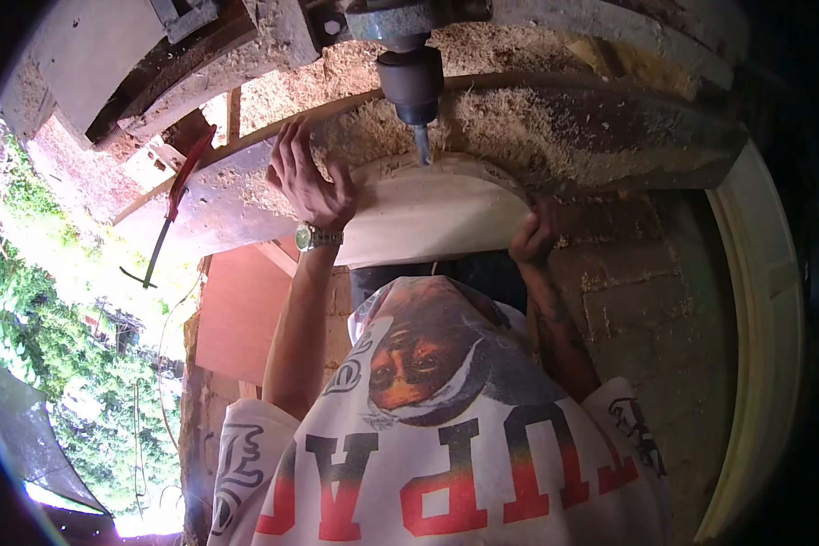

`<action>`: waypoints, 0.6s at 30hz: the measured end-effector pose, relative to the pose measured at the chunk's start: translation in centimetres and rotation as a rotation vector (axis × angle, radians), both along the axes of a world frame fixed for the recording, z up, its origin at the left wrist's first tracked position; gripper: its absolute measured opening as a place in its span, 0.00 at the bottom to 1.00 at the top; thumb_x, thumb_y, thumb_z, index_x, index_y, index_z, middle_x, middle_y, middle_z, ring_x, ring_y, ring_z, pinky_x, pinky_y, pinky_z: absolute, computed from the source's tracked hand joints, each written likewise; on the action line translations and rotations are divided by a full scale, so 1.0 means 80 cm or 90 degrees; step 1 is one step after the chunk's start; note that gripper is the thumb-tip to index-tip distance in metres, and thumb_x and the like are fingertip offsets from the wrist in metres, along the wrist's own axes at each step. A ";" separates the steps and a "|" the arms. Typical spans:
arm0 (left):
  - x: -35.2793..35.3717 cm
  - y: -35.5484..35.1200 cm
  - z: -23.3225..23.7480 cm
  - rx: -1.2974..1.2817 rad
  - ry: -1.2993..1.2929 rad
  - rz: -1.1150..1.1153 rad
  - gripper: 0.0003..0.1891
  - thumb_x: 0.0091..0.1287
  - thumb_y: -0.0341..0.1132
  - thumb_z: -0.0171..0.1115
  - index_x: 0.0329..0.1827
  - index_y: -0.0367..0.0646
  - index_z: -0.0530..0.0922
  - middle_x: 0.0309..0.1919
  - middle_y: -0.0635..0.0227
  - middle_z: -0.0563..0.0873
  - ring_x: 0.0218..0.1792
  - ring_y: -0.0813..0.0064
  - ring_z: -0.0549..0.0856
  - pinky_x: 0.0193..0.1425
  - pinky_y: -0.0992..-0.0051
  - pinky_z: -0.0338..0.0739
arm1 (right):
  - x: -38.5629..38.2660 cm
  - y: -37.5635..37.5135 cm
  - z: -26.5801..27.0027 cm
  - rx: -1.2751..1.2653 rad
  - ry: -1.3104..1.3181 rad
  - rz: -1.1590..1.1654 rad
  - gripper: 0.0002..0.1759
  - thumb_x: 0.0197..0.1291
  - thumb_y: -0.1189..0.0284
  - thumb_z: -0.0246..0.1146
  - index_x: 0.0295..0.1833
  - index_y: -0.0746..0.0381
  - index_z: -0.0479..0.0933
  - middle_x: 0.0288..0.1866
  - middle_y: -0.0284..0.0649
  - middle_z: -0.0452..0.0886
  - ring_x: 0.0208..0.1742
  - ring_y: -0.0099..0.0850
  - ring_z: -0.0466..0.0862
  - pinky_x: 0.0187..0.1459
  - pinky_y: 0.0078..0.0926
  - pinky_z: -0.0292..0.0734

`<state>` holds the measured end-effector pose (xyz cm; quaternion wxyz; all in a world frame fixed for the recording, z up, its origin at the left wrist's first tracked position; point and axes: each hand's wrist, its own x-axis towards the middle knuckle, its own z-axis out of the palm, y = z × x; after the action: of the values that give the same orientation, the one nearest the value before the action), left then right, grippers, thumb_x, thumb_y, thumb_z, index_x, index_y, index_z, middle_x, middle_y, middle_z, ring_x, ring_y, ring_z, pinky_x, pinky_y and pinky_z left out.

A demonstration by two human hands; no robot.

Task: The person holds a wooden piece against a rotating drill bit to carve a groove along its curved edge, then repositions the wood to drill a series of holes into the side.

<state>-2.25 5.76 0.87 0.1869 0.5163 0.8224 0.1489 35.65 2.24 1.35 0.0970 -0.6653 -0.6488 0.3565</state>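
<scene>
A pale wooden board [428, 214] with a curved far edge lies in front of me on the dusty bench. My left hand [314, 177], with a watch [314, 238] at its wrist, rests at the board's left end. Its fingers stretch over the bench surface and the thumb stands apart. My right hand [537, 232] is closed around the board's right end, fingers curled at the edge. Between the hands, a drill bit [423, 146] in a dark chuck [410, 86] points down, its tip overlapping the board's far edge in this view.
Wood shavings [519, 127] cover much of the dark curved bench [646, 136]. A red-handled tool with a thin dark bar [168, 214] hangs over the bench's left side. A long pale curved piece [760, 337] stands at the right. Greenery shows outside at the left.
</scene>
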 end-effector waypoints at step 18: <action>0.002 0.009 0.010 -0.013 -0.003 0.007 0.25 0.70 0.43 0.54 0.66 0.41 0.81 0.61 0.52 0.85 0.64 0.47 0.79 0.74 0.50 0.65 | -0.001 0.002 0.007 -0.021 0.012 -0.021 0.30 0.82 0.53 0.45 0.57 0.68 0.82 0.48 0.59 0.84 0.48 0.63 0.84 0.49 0.55 0.78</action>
<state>-2.10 6.46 1.67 0.1929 0.5096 0.8262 0.1427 35.56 2.43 1.94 0.0980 -0.6741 -0.6307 0.3717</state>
